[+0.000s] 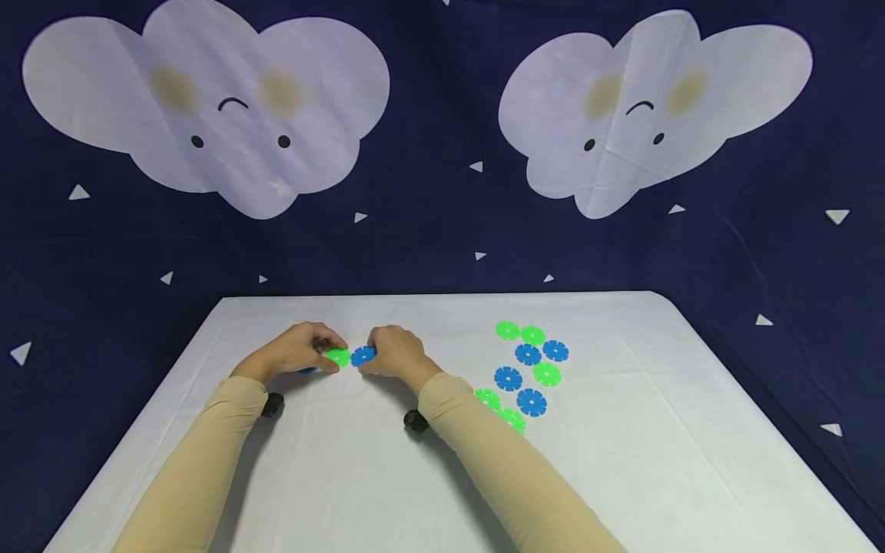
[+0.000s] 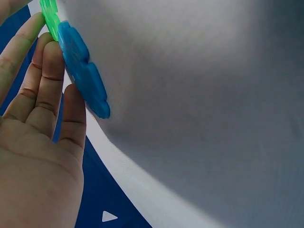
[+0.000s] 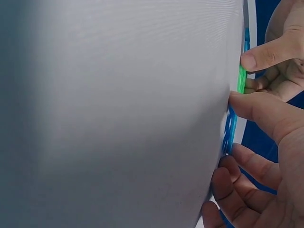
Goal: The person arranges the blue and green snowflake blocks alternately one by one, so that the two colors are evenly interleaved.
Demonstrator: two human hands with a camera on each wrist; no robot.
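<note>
My left hand [image 1: 293,352] pinches a green notched plastic disc [image 1: 338,357] between thumb and fingers at the left of the table. Under that palm, a second disc, blue [image 2: 83,69], sits against the green one in the left wrist view; whether they interlock I cannot tell. My right hand [image 1: 401,355] pinches another blue disc [image 1: 362,355] by its rim, thumb on the near side and fingers opposite. This blue disc [image 3: 230,127] and the green disc [image 3: 242,80] are edge to edge in the right wrist view, with the thumb hiding where they meet.
Several loose green discs [image 1: 547,374] and blue discs [image 1: 531,402] lie flat on the white table [image 1: 657,430], right of my right arm. My right sleeve [image 1: 498,461] partly covers the nearest green ones. A dark blue cloth [image 1: 442,230] with clouds hangs behind the table.
</note>
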